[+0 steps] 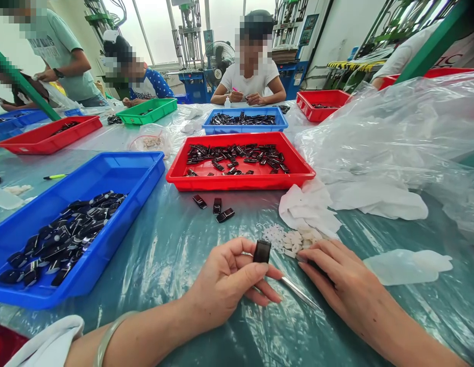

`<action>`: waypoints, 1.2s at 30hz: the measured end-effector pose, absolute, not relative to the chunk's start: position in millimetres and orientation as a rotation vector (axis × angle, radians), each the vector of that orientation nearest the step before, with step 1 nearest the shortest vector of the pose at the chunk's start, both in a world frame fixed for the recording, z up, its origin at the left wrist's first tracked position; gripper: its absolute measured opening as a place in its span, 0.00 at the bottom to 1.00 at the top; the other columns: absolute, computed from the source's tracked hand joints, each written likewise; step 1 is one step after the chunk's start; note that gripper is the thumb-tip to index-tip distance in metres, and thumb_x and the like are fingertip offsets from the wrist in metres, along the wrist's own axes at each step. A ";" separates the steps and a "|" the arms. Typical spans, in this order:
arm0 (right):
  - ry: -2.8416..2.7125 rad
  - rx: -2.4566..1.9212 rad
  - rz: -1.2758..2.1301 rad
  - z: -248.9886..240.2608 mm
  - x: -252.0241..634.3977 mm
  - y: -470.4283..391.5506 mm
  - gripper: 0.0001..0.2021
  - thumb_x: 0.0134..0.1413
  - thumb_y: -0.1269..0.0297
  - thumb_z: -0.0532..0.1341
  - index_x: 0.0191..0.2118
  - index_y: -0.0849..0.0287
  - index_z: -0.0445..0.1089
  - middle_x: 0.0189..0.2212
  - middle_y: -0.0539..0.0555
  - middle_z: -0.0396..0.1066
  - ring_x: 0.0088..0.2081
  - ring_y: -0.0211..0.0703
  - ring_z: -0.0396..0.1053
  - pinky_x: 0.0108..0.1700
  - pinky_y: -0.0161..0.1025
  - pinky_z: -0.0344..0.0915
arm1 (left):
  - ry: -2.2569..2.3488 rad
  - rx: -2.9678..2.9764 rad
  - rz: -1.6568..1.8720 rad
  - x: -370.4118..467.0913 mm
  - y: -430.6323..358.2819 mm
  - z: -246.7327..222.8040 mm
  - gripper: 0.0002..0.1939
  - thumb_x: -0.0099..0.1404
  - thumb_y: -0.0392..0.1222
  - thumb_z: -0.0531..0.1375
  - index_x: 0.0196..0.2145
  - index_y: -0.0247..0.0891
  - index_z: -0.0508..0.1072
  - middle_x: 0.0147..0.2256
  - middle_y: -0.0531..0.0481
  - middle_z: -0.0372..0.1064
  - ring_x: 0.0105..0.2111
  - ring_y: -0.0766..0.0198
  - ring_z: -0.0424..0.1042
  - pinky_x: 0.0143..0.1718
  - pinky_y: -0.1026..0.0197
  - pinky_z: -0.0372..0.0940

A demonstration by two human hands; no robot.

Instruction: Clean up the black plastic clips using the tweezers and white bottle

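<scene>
Between the thumb and fingers of my left hand (pixel 237 278) a small black glossy part (pixel 262 251) stands upright. A pointed metal tool (pixel 300 293) extends from beside my left fingers toward the lower right. My right hand (pixel 336 270) rests at a pile of small whitish pieces (pixel 292 238), its fingers bent together; something dark shows under them, too hidden to name. Three black parts (pixel 217 206) lie on the plastic-covered table in front of a red tray (pixel 237 182) that holds many more.
A blue tray (pixel 145 193) of black parts stands at the left. Crumpled white cloth (pixel 309 206), clear plastic sheeting (pixel 393 137) and a translucent bottle (pixel 408 266) lie at the right. Across the table a person (pixel 255 76) works behind another blue tray (pixel 244 129); more people are at the left.
</scene>
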State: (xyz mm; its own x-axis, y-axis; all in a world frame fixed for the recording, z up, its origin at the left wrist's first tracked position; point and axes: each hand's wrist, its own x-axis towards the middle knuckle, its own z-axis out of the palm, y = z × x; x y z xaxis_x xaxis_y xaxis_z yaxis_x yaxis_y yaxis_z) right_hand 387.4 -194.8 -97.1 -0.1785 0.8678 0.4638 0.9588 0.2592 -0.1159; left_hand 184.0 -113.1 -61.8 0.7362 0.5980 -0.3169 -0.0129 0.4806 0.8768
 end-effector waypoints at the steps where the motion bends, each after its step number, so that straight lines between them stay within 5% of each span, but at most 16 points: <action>1: -2.100 -1.662 -0.286 -97.2 387.1 -194.8 0.09 0.60 0.70 0.49 0.33 0.59 0.65 0.27 0.54 0.65 0.31 0.42 0.64 0.31 0.39 0.64 | 0.662 1.010 0.405 184.0 -113.2 -61.9 0.12 0.57 0.42 0.62 0.36 0.32 0.68 0.35 0.41 0.74 0.26 0.65 0.74 0.25 0.69 0.67; 14: -2.120 -1.682 -0.375 -96.2 384.9 -195.3 0.12 0.60 0.70 0.48 0.30 0.61 0.66 0.25 0.55 0.65 0.30 0.44 0.63 0.30 0.40 0.62 | 0.480 1.164 0.478 180.3 -116.7 -70.1 0.08 0.50 0.31 0.66 0.30 0.38 0.80 0.33 0.47 0.75 0.34 0.66 0.71 0.36 0.67 0.64; 20: -2.070 -1.621 -0.377 -87.5 379.4 -197.9 0.10 0.61 0.70 0.48 0.34 0.60 0.66 0.29 0.55 0.67 0.33 0.43 0.66 0.34 0.40 0.65 | 0.549 1.308 0.428 180.1 -114.4 -68.3 0.08 0.50 0.32 0.66 0.31 0.37 0.80 0.33 0.45 0.75 0.32 0.66 0.70 0.30 0.69 0.62; 28: -1.794 -1.446 0.148 -66.7 356.7 -214.2 0.11 0.57 0.72 0.54 0.44 0.52 0.65 0.34 0.51 0.70 0.36 0.37 0.71 0.34 0.29 0.68 | 0.631 1.155 0.278 184.7 -122.1 -71.8 0.06 0.47 0.30 0.65 0.27 0.33 0.79 0.24 0.51 0.70 0.21 0.74 0.62 0.23 0.71 0.57; 36: -1.665 -1.333 0.488 -68.2 348.5 -214.4 0.10 0.54 0.76 0.57 0.38 0.54 0.66 0.30 0.48 0.69 0.30 0.34 0.70 0.31 0.28 0.68 | 0.670 1.244 0.188 184.3 -124.7 -73.8 0.07 0.50 0.30 0.61 0.29 0.31 0.77 0.19 0.55 0.63 0.18 0.74 0.61 0.22 0.71 0.60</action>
